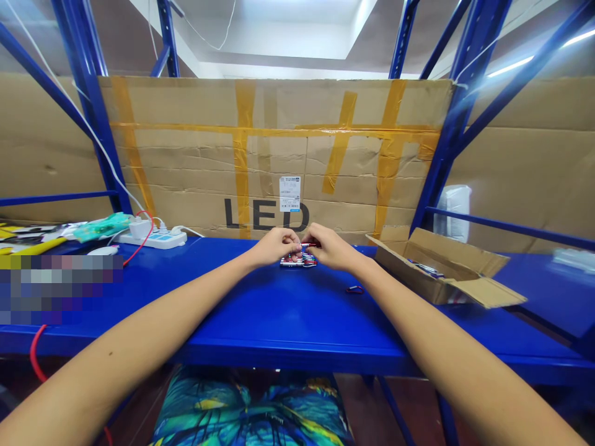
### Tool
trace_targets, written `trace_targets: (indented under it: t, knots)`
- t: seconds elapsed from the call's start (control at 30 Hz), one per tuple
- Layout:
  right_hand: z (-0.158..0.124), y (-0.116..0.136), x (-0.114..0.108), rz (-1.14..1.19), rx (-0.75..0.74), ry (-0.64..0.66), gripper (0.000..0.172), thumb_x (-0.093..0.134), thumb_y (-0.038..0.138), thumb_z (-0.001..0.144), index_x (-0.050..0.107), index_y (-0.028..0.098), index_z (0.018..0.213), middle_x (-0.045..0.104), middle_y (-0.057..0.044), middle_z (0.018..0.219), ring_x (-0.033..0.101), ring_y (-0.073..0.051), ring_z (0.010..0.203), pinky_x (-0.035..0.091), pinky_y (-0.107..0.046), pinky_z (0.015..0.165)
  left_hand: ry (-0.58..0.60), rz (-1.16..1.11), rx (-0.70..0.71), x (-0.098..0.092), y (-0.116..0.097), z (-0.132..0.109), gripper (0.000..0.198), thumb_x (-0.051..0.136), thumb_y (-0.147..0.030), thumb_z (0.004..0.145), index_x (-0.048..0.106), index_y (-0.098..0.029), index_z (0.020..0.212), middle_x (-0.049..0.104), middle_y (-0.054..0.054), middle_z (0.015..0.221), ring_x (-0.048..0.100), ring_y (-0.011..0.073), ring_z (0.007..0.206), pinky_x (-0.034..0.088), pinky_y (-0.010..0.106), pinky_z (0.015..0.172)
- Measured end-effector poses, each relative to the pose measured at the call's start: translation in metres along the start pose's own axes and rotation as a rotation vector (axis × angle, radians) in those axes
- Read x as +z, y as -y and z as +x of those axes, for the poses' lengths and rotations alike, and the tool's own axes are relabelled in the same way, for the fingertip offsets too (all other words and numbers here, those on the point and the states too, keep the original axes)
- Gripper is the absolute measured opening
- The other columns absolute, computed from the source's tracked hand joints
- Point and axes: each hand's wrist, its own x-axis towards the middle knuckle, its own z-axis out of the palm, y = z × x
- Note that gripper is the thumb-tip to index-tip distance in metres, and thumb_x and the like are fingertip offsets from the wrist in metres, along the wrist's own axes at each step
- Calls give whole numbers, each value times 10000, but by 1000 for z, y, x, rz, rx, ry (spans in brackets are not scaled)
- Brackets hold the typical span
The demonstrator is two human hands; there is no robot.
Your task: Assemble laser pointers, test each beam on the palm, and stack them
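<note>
My left hand and my right hand meet at the far middle of the blue shelf surface. Between them lies a small bundle of red, white and blue pieces, which both hands pinch from either side with closed fingers. What the pieces are is too small to tell. A small red loop lies on the shelf just below my right wrist.
An open cardboard box with small items inside sits at the right. A white power strip with plugs and a red cable lies at the back left, beside yellow and teal items. A taped cardboard wall marked LED stands behind, between blue rack posts.
</note>
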Motion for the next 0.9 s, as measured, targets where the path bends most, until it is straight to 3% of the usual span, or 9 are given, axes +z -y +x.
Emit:
trace_targets:
  t: [0.27,0.63,0.9]
  knots:
    - [2,2,-1,-31,-4,45,127,500,60,796,549,173,768,553,-36,799,487,-153,727,373,-281,671,-21,152,22,6,4,-2,61,570,-147,839,535,-151,789,655,-4,608,638,124,584,467,224,561]
    - [4,3,-1,-80,81,98,191,495,116,862,651,152,759,639,-68,779,543,-170,740,386,-287,692,-2,187,30,4,2,-2,44,570,-162,817,534,-157,793,648,-4,621,628,133,598,451,230,560]
    - [4,4,-5,18,159,108,199,495,165,848,653,141,729,623,-43,717,518,-153,696,338,-266,643,-89,458,198,2,-2,-5,78,599,-228,811,606,-154,787,629,-13,651,558,112,606,393,223,567]
